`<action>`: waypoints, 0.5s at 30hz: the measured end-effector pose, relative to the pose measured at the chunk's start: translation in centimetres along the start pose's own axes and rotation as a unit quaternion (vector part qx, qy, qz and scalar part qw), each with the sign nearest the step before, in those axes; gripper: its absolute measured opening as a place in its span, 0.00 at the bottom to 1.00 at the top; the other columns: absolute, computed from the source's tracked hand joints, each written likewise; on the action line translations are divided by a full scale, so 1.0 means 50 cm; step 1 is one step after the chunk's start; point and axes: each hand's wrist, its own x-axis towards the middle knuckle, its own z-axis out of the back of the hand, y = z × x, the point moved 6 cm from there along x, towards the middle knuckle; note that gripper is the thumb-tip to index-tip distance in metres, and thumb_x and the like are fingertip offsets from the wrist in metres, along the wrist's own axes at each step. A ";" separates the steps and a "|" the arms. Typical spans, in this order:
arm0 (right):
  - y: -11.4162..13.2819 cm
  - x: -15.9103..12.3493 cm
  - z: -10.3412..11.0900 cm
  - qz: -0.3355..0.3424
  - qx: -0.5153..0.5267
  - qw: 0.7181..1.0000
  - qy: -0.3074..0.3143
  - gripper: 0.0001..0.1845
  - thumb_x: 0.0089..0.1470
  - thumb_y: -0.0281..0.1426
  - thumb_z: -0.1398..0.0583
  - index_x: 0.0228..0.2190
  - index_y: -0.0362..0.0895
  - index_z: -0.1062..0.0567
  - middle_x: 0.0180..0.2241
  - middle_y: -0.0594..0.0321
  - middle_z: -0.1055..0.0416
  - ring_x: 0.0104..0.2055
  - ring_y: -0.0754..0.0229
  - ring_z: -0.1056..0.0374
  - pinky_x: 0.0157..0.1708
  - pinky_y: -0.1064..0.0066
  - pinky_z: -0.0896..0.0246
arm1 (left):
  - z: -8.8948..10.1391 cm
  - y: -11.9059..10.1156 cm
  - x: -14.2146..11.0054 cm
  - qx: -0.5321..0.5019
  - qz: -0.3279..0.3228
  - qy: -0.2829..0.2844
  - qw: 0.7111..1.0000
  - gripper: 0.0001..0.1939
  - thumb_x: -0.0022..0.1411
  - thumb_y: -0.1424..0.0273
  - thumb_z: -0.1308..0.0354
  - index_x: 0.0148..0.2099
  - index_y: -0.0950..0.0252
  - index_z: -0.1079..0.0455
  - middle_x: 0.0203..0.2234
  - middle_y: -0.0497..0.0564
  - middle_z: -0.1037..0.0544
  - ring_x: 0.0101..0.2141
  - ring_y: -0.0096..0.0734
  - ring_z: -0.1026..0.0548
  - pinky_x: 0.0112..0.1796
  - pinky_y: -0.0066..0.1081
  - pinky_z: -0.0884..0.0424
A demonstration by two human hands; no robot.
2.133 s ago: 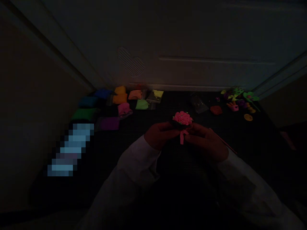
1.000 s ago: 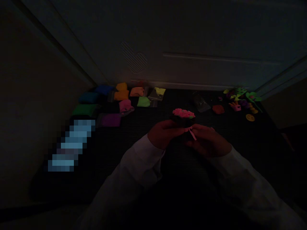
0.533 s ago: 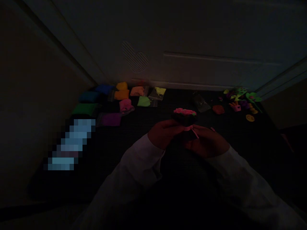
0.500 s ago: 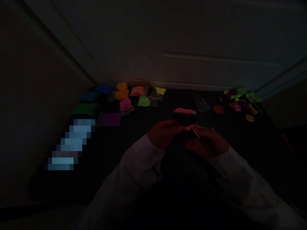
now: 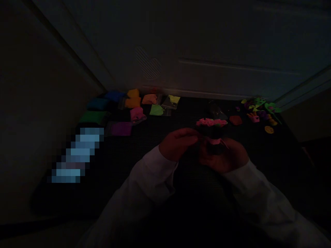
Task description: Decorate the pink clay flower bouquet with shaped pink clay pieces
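A small dark bouquet (image 5: 212, 131) has ruffled pink flowers with a little green on top and a pink band (image 5: 214, 141) round its narrow part. My right hand (image 5: 226, 156) is closed round its lower part and holds it upright over the dark table. A thin pink tail of the band sticks out on the right. My left hand (image 5: 179, 143) is beside the bouquet's left side, fingers drawn together in a pinch by the band's left end. Gloom hides whatever those fingertips grip.
Bags of coloured modelling clay (image 5: 121, 128) lie along the back left of the table. A pixelated bright panel (image 5: 82, 151) is at the left. Farther right are a clear bag (image 5: 217, 111), a red lump (image 5: 235, 120), a yellow disc (image 5: 269, 130) and colourful clay shapes (image 5: 261, 106).
The bouquet has shifted right and turned in my right hand, showing more of its base. My left fingers have come away from its front to its left side.
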 end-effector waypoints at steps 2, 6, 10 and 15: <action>0.001 0.000 0.002 0.003 -0.003 1.000 -0.011 0.09 0.42 0.31 0.45 0.29 0.44 0.28 0.27 0.65 0.30 0.28 0.66 0.36 0.26 0.72 0.40 | -0.006 -0.002 -0.002 0.017 -0.006 0.006 1.000 0.10 0.38 0.72 0.36 0.28 0.67 0.28 0.23 0.47 0.25 0.26 0.26 0.29 0.32 0.31 0.36; 0.012 -0.001 0.010 0.044 -0.049 0.996 -0.057 0.08 0.42 0.29 0.44 0.28 0.44 0.28 0.28 0.64 0.30 0.30 0.64 0.35 0.29 0.71 0.38 | -0.014 -0.008 -0.006 0.041 -0.026 0.014 0.999 0.11 0.38 0.73 0.36 0.30 0.65 0.28 0.25 0.47 0.24 0.29 0.28 0.28 0.36 0.33 0.36; 0.023 0.001 0.014 0.086 -0.102 0.985 -0.110 0.07 0.41 0.30 0.41 0.28 0.46 0.27 0.31 0.65 0.30 0.32 0.64 0.35 0.31 0.71 0.37 | -0.012 -0.011 -0.007 0.041 -0.032 0.000 0.999 0.11 0.40 0.72 0.36 0.31 0.64 0.27 0.28 0.48 0.23 0.33 0.31 0.27 0.41 0.35 0.38; 0.030 0.000 0.022 0.143 -0.178 0.959 -0.169 0.09 0.37 0.30 0.37 0.27 0.48 0.27 0.27 0.68 0.31 0.28 0.67 0.36 0.30 0.74 0.39 | 0.005 -0.005 -0.003 0.055 -0.026 -0.052 0.997 0.10 0.41 0.71 0.37 0.31 0.65 0.26 0.28 0.49 0.23 0.32 0.31 0.27 0.40 0.34 0.36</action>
